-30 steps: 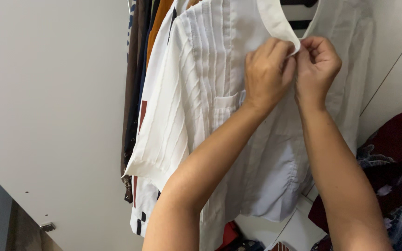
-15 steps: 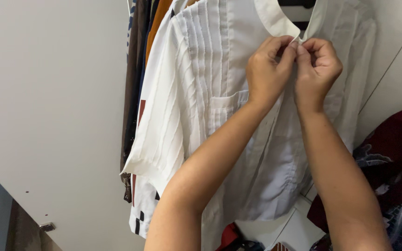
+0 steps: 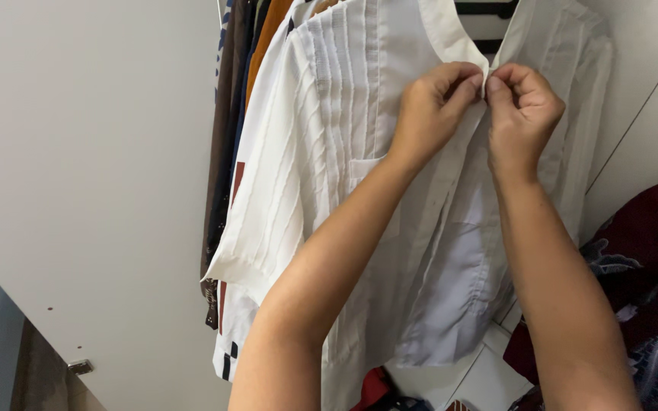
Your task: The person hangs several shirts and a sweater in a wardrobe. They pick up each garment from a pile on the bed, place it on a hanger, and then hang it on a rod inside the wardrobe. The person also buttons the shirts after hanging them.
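My left hand (image 3: 432, 106) and right hand (image 3: 523, 114) meet at the upper middle of the frame, fingertips pinched tight on the front edges of the pleated white short-sleeved shirt (image 3: 321, 175) just below its collar. It hangs on a black hanger (image 3: 485, 9) (2 hands, 1 placket), beside dark and orange garments (image 3: 257, 53) at its left.

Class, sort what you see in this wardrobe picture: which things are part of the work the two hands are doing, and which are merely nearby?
In use:
- white pleated short-sleeved shirt on a hanger
- left hand, pinching the shirt's front edge near the collar
- right hand, pinching the opposite edge

Merely nearby:
- orange and dark garments hanging behind
- dark red patterned cloth at right
- plain white wardrobe wall
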